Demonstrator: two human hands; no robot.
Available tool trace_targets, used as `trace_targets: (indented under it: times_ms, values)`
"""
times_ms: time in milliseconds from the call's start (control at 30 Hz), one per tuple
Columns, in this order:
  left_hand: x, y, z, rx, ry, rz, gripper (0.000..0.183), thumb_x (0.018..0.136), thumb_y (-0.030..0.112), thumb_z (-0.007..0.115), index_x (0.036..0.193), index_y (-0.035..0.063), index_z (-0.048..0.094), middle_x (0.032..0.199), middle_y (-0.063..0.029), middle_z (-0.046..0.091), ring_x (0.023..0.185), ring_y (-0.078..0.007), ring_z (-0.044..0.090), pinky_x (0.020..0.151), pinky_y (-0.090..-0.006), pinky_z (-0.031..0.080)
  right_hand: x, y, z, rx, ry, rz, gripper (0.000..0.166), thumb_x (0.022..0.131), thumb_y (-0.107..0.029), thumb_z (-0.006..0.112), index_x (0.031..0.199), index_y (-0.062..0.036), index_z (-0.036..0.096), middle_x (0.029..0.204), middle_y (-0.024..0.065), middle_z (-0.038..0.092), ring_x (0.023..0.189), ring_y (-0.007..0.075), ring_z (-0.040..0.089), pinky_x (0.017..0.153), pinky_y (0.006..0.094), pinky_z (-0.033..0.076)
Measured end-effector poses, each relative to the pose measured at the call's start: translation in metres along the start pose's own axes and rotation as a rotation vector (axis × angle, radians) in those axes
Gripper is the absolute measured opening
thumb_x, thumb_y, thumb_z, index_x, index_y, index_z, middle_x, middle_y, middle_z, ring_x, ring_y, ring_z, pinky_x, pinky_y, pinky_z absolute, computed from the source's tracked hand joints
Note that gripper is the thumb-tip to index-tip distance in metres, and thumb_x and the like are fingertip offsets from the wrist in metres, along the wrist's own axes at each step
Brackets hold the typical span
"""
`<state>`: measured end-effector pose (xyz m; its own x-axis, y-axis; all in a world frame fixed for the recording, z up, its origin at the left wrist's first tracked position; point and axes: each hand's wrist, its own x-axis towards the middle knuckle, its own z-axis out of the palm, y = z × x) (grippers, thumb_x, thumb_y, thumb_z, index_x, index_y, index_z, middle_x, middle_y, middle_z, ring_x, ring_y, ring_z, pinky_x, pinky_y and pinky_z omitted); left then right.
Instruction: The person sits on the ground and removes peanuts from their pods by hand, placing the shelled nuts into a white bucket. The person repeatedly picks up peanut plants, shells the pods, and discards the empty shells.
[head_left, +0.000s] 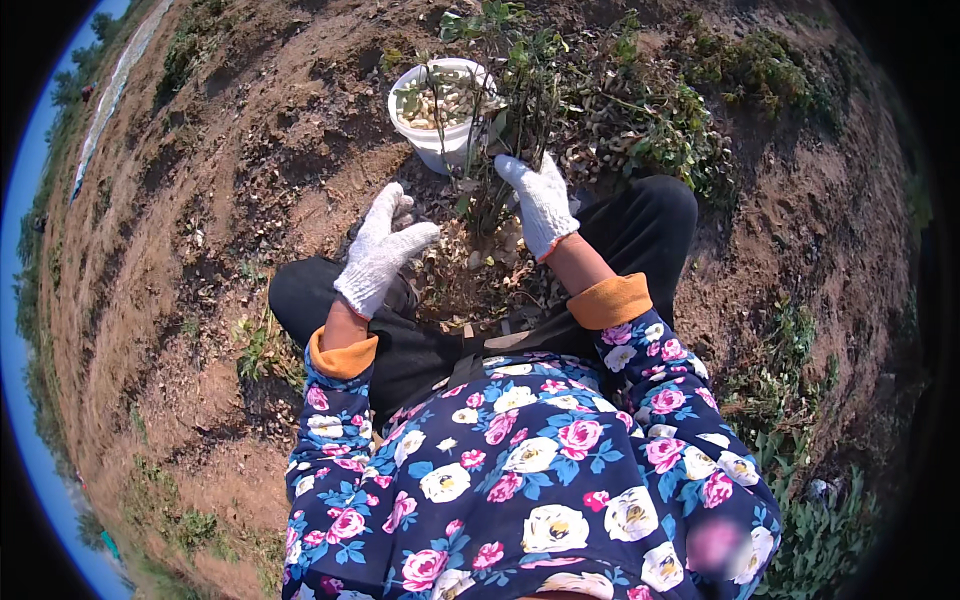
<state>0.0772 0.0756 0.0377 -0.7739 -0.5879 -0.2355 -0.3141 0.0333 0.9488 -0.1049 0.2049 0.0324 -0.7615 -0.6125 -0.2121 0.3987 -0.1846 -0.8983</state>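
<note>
My left hand (384, 244), in a white knit glove, is over my bent leg with thumb and forefinger spread apart. Nothing shows between them, though the other fingers are partly curled and shaded. My right hand (538, 201), gloved the same way, is closed around the stems of a peanut plant (489, 201). Leafy stalks rise past the glove, and the fingertips are partly hidden among them. Just beyond both hands a white plastic bucket (429, 142) stands on the soil, tilted in view. Peanuts in their shells (442, 109) and a few leaves fill it near the rim.
Uprooted peanut plants (667, 124) with pods lie heaped at the upper right, beside my knee. Dry leaves and loose pods (495, 255) litter the ground between my legs. Bare ridged soil (165, 300) stretches left. Green plants (817, 532) grow at lower right.
</note>
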Motion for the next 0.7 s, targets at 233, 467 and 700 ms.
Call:
trace_targets:
  times_ms: [233, 467, 700]
  values:
    - [0.011, -0.017, 0.036, 0.165, 0.181, -0.154, 0.085, 0.063, 0.042, 0.079, 0.127, -0.0021, 0.043, 0.118, -0.0213, 0.055, 0.106, -0.0302, 0.056, 0.091, -0.0339, 0.043, -0.016, 0.006, 0.057, -0.242, -0.158, -0.023, 0.038, 0.078, -0.014, 0.067, 0.113, -0.0018, 0.056, 0.101, 0.0059, 0.063, 0.090, 0.0134, 0.057, 0.081, 0.0280, 0.046]
    - [0.017, -0.062, 0.015, -0.526, 0.078, -0.035, 0.042, 0.075, 0.004, 0.071, 0.113, -0.0010, 0.052, 0.098, -0.0091, 0.065, 0.082, -0.0186, 0.064, 0.074, -0.0276, 0.052, 0.003, 0.007, 0.027, 0.017, -0.329, 0.099, 0.032, 0.093, -0.024, 0.055, 0.115, -0.0015, 0.053, 0.098, 0.0071, 0.062, 0.087, 0.0146, 0.062, 0.080, 0.0278, 0.052]
    - [0.022, -0.091, 0.011, -0.145, 0.010, 0.282, 0.022, 0.081, 0.010, 0.057, 0.102, 0.0046, 0.062, 0.096, -0.0098, 0.065, 0.087, -0.0235, 0.063, 0.080, -0.0363, 0.051, -0.006, 0.065, 0.002, -0.051, -0.098, 0.408, 0.060, 0.093, -0.053, 0.043, 0.131, -0.0070, 0.046, 0.125, 0.0113, 0.052, 0.112, 0.0217, 0.050, 0.097, 0.0354, 0.039]
